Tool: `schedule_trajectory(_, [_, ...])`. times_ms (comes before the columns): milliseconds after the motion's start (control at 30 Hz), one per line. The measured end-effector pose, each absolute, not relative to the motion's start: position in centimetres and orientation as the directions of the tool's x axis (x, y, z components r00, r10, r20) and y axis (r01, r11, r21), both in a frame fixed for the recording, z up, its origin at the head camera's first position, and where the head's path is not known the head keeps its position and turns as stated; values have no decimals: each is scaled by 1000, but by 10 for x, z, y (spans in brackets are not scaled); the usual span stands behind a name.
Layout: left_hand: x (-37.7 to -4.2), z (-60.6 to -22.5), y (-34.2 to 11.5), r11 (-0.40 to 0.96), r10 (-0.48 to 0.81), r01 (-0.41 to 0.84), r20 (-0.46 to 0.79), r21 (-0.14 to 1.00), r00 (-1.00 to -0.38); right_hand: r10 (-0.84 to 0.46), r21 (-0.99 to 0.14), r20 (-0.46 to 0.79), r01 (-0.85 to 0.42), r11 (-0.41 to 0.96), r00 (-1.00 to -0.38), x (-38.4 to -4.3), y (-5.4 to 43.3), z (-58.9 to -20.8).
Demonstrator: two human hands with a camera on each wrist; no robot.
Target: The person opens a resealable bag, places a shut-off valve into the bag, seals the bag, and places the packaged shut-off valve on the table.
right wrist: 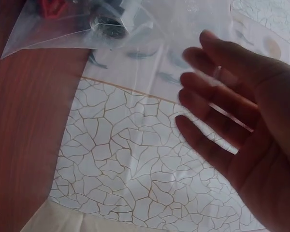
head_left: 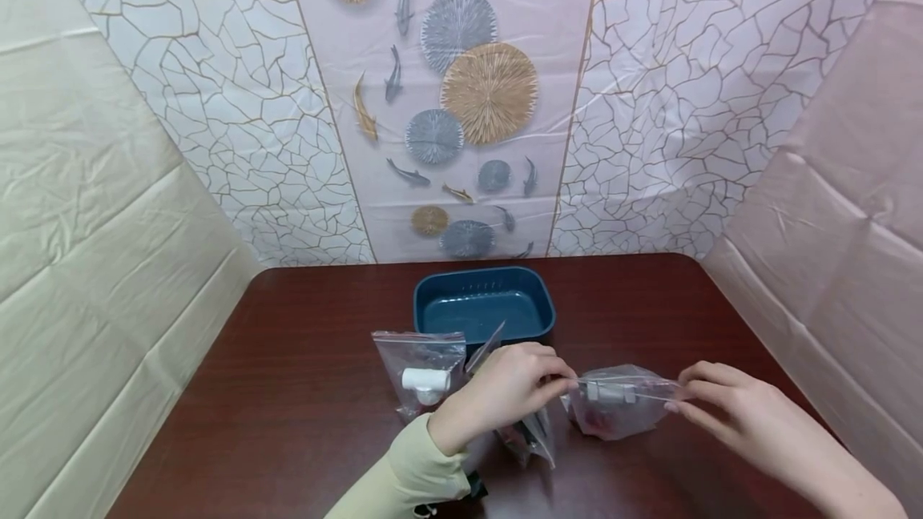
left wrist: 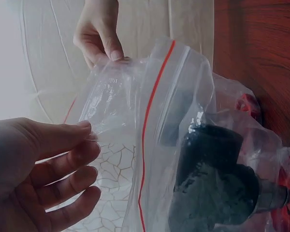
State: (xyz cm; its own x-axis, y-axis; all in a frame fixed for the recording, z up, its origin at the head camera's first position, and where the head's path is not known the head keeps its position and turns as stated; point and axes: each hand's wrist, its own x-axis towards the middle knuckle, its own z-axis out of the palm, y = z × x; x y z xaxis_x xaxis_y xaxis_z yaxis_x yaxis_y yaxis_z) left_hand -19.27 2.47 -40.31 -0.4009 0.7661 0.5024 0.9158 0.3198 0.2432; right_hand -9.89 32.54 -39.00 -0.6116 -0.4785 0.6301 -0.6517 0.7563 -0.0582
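Note:
My left hand [head_left: 515, 383] pinches one side of the mouth of a clear plastic zip bag [head_left: 634, 420] between thumb and forefinger. The opposite side is pinched by my right hand [head_left: 743, 407], so the bag's top edge stretches between them. Inside are a whitish fitting [head_left: 611, 392] and something red. Below my left wrist stands another zip bag [head_left: 530, 435]; the left wrist view shows a red-striped zip bag with a dark T-shaped pipe fitting [left wrist: 210, 179]. In the right wrist view, the right hand's other fingers [right wrist: 203, 137] are spread apart.
A third zip bag [head_left: 389, 351] with a white pipe fitting [head_left: 425, 380] stands left of my left hand. Behind it is a blue plastic bin [head_left: 425, 319]. A small black object [head_left: 476, 487] lies by the left sleeve. Fabric walls border the dark wooden table [head_left: 288, 391].

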Motion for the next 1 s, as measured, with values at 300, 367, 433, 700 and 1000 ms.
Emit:
schedule_trajectory(300, [-195,-405,22,332,749,912,520,241,-411,-481,-69,704,-725,686,-522,-96,323,-386])
schedule_trajectory(367, [-195,-406,22,327,738,912,536,249,-410,-455,-93,730,-735,672,-509,-96,323,-386])
schedule_trajectory(433, [-196,-407,21,324,729,914,551,246,-406,-434,-101,754,-740,665,-493,-96,323,-386])
schedule_trajectory(700, [-195,-407,20,334,734,924,564,186,-379,-393,-155,683,-647,746,-616,-91,324,-387])
schedule_trajectory(1000, [-194,-409,22,348,730,931,590,112,-344,-431,-108,681,-664,740,-592,-92,322,-391])
